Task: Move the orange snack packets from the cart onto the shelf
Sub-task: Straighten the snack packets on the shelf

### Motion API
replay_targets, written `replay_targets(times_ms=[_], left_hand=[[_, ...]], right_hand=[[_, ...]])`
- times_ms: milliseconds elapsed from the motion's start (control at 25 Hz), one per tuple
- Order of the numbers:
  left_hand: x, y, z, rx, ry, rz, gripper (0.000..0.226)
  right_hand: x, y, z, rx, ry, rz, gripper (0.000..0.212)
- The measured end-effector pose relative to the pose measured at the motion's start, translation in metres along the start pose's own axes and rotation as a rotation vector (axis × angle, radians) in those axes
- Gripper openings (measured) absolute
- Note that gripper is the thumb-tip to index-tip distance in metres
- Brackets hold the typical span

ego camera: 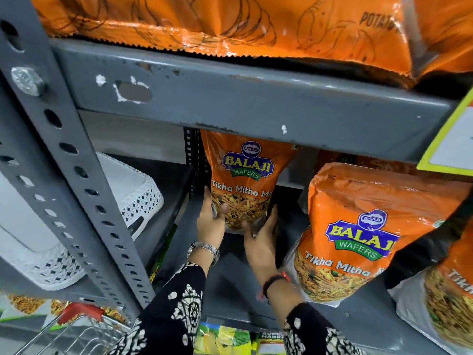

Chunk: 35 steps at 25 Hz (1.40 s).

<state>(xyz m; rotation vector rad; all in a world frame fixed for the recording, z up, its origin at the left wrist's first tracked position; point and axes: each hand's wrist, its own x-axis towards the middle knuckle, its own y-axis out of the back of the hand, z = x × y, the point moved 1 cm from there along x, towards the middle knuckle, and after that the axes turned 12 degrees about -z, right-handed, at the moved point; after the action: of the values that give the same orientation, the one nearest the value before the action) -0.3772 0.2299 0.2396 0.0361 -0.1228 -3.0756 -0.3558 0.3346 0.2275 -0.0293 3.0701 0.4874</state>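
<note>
An orange snack packet (243, 172) stands upright deep on the grey shelf (230, 272), under the shelf board above. My left hand (211, 221) grips its lower left side and my right hand (261, 237) presses its lower right side. A second orange snack packet (358, 234) stands at the front right of the same shelf, and part of a third orange packet (450, 303) shows at the right edge. The wire cart (76, 331) with a red handle is at the bottom left; its contents are hidden.
Large orange potato chip bags (230, 19) fill the shelf above. A perforated grey upright (64, 175) runs down the left. White plastic baskets (122, 201) sit in the neighbouring bay. A yellow price tag (450, 139) hangs at the right. Green and yellow packets (222, 339) lie below.
</note>
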Motion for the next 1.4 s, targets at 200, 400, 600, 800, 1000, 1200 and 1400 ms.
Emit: replay_targets(times_ms=[200,400,600,800,1000,1200,1400], left_hand=[[-0.046,-0.018,-0.013,0.103,-0.035,0.103,0.055],[-0.086,-0.062,-0.012,0.046,0.007,-0.339,0.067],[-0.097,-0.099,-0.008,0.098,0.041,-0.443,0.078],[-0.102,-0.101,0.002,0.137,0.042,-0.358,0.071],[-0.104,-0.054,0.000,0.080,-0.019,-0.325,0.065],[-0.107,0.000,-0.005,0.016,-0.030,-0.179,0.053],[-0.105,0.026,-0.010,0.002,-0.036,-0.148,0.062]], right_hand=[[-0.089,0.027,0.020,-0.035,0.218,-0.076,0.034],[-0.139,0.106,0.065,-0.062,0.256,0.220,0.036],[-0.108,0.166,0.073,-0.017,0.088,-0.001,0.108],[-0.099,0.161,0.063,0.099,0.079,-0.140,0.085],[-0.093,0.118,0.044,0.124,0.082,-0.157,0.068],[-0.079,0.064,0.022,0.107,0.128,-0.226,0.063],[-0.072,0.048,0.016,0.081,0.121,-0.289,0.061]])
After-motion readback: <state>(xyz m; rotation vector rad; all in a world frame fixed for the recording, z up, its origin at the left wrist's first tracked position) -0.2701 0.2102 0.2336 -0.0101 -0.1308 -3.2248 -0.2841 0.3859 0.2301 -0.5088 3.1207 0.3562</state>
